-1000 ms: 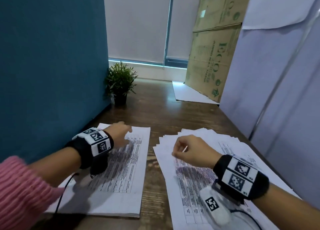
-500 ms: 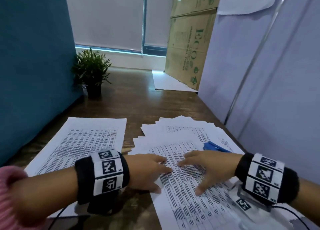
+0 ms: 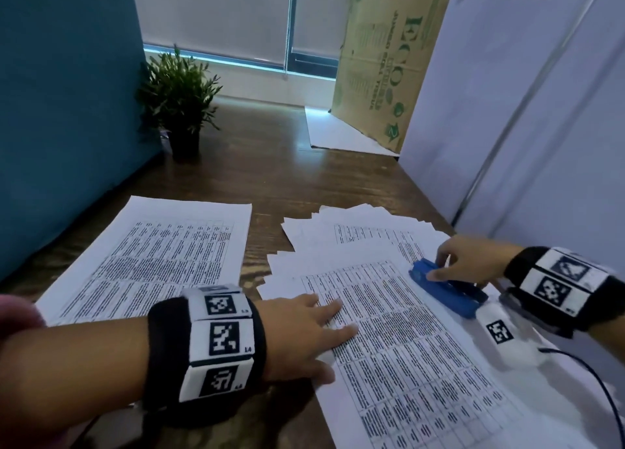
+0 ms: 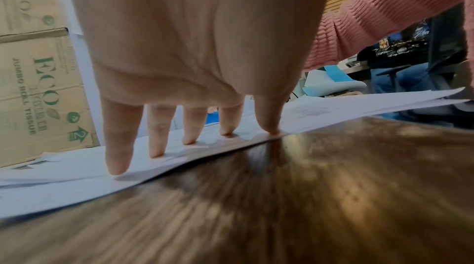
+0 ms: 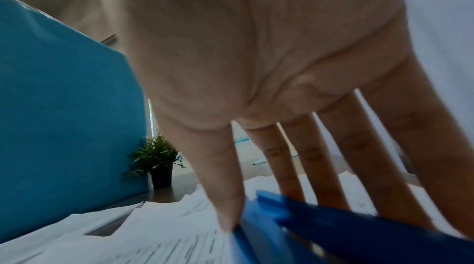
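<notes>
Now, pressing the top sheet (image 3: 406, 347) flat near the front edge of the surface (image 3: 270, 178) with the left hand (image 3: 297, 333), fingers straight. Further right, pinching the blue stapler (image 3: 446, 294) between thumb and curled fingers of the right hand (image 3: 470, 262). Lying on the fanned stack (image 3: 355, 222) by the right edge, long axis slanting near-right to far-left, well clear of the left hand.

Stapler (image 3: 443, 290) on right paper pile (image 3: 422, 381) — left stack (image 3: 162, 256) beside, plant (image 3: 179, 90) behind
</notes>
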`<state>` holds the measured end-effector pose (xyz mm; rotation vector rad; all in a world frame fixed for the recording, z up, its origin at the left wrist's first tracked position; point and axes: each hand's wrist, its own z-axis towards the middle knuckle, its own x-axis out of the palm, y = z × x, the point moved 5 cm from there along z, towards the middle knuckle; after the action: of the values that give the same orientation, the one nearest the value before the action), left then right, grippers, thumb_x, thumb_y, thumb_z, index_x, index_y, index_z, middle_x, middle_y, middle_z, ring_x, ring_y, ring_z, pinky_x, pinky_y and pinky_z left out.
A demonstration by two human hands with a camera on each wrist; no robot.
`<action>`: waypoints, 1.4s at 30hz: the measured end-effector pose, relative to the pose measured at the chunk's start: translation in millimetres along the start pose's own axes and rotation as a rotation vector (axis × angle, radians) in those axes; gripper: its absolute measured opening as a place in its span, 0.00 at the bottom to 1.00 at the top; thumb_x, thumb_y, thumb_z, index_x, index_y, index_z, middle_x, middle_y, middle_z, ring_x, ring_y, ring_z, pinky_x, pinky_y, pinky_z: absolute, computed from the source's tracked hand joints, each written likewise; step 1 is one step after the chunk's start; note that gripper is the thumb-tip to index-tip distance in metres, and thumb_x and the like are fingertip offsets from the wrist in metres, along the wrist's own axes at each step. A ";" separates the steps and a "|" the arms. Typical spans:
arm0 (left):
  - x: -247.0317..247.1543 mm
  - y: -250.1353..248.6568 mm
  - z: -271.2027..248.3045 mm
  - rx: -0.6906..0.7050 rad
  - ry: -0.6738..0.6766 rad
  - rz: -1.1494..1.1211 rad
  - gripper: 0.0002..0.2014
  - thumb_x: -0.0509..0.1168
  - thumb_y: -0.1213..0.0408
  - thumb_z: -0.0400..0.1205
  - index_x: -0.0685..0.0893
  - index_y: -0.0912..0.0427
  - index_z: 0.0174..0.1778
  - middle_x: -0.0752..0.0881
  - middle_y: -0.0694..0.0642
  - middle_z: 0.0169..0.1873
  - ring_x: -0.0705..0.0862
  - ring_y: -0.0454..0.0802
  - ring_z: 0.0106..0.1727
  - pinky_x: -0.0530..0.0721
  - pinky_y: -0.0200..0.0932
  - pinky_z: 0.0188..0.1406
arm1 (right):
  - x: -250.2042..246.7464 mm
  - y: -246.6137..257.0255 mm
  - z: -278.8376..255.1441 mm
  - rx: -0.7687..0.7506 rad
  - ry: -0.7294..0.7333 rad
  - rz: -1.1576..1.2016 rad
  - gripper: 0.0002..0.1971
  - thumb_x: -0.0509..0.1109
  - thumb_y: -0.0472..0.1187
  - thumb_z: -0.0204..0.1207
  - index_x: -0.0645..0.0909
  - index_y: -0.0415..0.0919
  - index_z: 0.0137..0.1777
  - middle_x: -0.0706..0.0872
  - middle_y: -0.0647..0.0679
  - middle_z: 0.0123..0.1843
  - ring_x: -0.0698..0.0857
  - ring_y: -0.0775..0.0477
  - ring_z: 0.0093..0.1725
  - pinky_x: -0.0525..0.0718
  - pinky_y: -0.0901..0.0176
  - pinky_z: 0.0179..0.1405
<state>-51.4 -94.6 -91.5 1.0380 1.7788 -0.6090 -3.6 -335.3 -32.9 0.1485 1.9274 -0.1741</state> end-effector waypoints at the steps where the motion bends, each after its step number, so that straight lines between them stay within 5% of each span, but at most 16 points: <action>1: 0.8 -0.4 0.0 0.004 0.001 0.011 0.34 0.52 0.43 0.84 0.43 0.43 0.82 0.43 0.55 0.83 0.49 0.62 0.82 0.62 0.62 0.77 | -2.7 3.7 1.3 -0.019 -0.017 0.000 0.17 0.65 0.57 0.77 0.80 0.42 0.49 0.84 0.47 0.45 0.82 0.49 0.40 0.85 0.57 0.38; 4: -0.4 -2.4 1.5 0.003 0.002 0.032 0.34 0.52 0.43 0.84 0.44 0.44 0.83 0.44 0.58 0.83 0.53 0.64 0.81 0.64 0.63 0.76 | -6.8 20.2 6.6 -0.062 -0.065 0.105 0.20 0.56 0.49 0.84 0.82 0.33 0.49 0.84 0.40 0.47 0.81 0.44 0.43 0.83 0.49 0.47; 8: -4.6 -9.7 5.2 -0.008 0.002 0.006 0.33 0.53 0.44 0.84 0.47 0.46 0.83 0.46 0.61 0.83 0.56 0.66 0.78 0.68 0.64 0.72 | -9.4 54.1 8.1 -0.049 -0.085 0.618 0.16 0.53 0.45 0.85 0.74 0.40 0.39 0.78 0.42 0.41 0.77 0.49 0.33 0.78 0.59 0.30; 11: -5.9 -17.6 8.2 -0.004 -0.027 -0.019 0.34 0.55 0.45 0.84 0.48 0.48 0.83 0.48 0.63 0.82 0.59 0.68 0.74 0.69 0.64 0.70 | -8.7 87.2 -0.7 -0.167 -0.016 0.772 0.21 0.56 0.53 0.84 0.76 0.39 0.36 0.79 0.46 0.32 0.76 0.51 0.25 0.74 0.62 0.25; 13: -6.6 -22.3 9.4 0.004 -0.034 -0.029 0.35 0.56 0.45 0.83 0.49 0.51 0.83 0.49 0.65 0.82 0.60 0.69 0.73 0.67 0.64 0.71 | -3.2 105.5 -4.9 -0.248 0.076 0.709 0.23 0.63 0.59 0.78 0.78 0.38 0.35 0.80 0.49 0.26 0.78 0.53 0.21 0.76 0.63 0.25; 16: -10.8 -21.1 9.0 -0.004 -0.024 -0.063 0.36 0.59 0.45 0.82 0.52 0.51 0.82 0.52 0.64 0.81 0.61 0.69 0.74 0.64 0.61 0.74 | 7.2 121.3 0.1 -0.313 0.083 0.490 0.18 0.73 0.56 0.71 0.82 0.40 0.48 0.84 0.48 0.38 0.82 0.52 0.32 0.81 0.60 0.34; 20: -13.2 -4.8 -1.7 0.021 -0.039 -0.085 0.34 0.58 0.46 0.82 0.53 0.47 0.82 0.54 0.59 0.81 0.60 0.65 0.76 0.67 0.60 0.73 | 7.4 135.9 1.8 -0.429 -0.050 0.265 0.14 0.70 0.53 0.75 0.81 0.41 0.47 0.82 0.49 0.39 0.77 0.55 0.33 0.74 0.63 0.35; 23: -4.0 8.4 -13.5 0.034 0.033 -0.075 0.33 0.56 0.44 0.83 0.47 0.36 0.81 0.45 0.53 0.83 0.51 0.63 0.81 0.63 0.61 0.76 | 6.6 138.9 2.3 -0.457 -0.085 0.208 0.17 0.68 0.53 0.76 0.83 0.38 0.45 0.85 0.44 0.40 0.80 0.50 0.36 0.77 0.58 0.38; 28: 4.0 14.7 -18.2 0.067 0.119 -0.097 0.41 0.58 0.35 0.77 0.38 0.30 0.78 0.33 0.49 0.82 0.35 0.60 0.82 0.44 0.63 0.81 | 12.5 146.4 -2.4 -0.539 -0.185 0.037 0.15 0.75 0.55 0.70 0.79 0.44 0.40 0.78 0.53 0.31 0.75 0.54 0.31 0.70 0.64 0.30; 42: 7.9 15.4 -14.4 0.088 0.156 -0.100 0.42 0.58 0.35 0.77 0.35 0.32 0.79 0.30 0.51 0.81 0.31 0.63 0.81 0.44 0.68 0.79 | 14.0 155.5 3.4 -0.460 -0.214 0.097 0.19 0.77 0.54 0.66 0.82 0.37 0.34 0.79 0.48 0.27 0.74 0.53 0.26 0.68 0.61 0.26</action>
<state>-46.6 -72.6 -92.0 1.0864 1.9644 -0.6888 23.7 -183.1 -55.0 -0.0811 1.6947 0.3071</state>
